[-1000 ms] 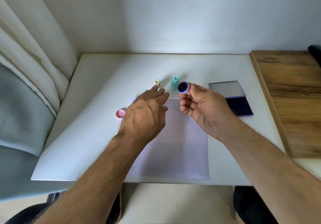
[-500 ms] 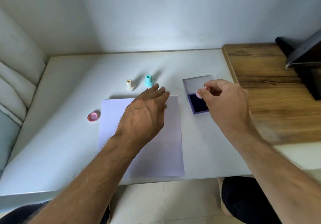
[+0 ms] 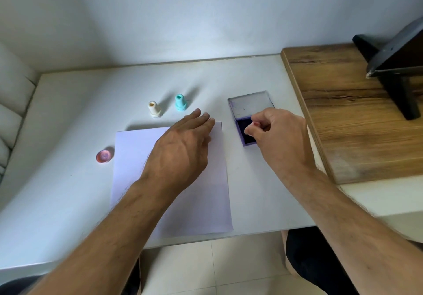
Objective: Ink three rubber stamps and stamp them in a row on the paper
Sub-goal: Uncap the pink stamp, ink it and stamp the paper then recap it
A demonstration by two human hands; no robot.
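Note:
A sheet of white paper (image 3: 206,203) lies on the white table (image 3: 68,111). My left hand (image 3: 180,153) rests flat on its upper part, fingers together, holding nothing. My right hand (image 3: 277,139) pinches a small pink stamp (image 3: 255,124) and holds it down on the dark ink pad (image 3: 243,132), whose clear lid (image 3: 250,103) lies open behind it. A cream stamp (image 3: 153,109) and a teal stamp (image 3: 180,102) stand upright beyond the paper. The stamp in my fingers is mostly hidden.
A round pink cap (image 3: 104,156) lies left of the paper. A wooden surface (image 3: 343,111) adjoins the table on the right, with a black stand (image 3: 393,66) on it. Cushions line the left edge.
My right hand turned the stamp face down and moved it right onto the ink pad. The camera view swung right. My left hand stayed on the paper.

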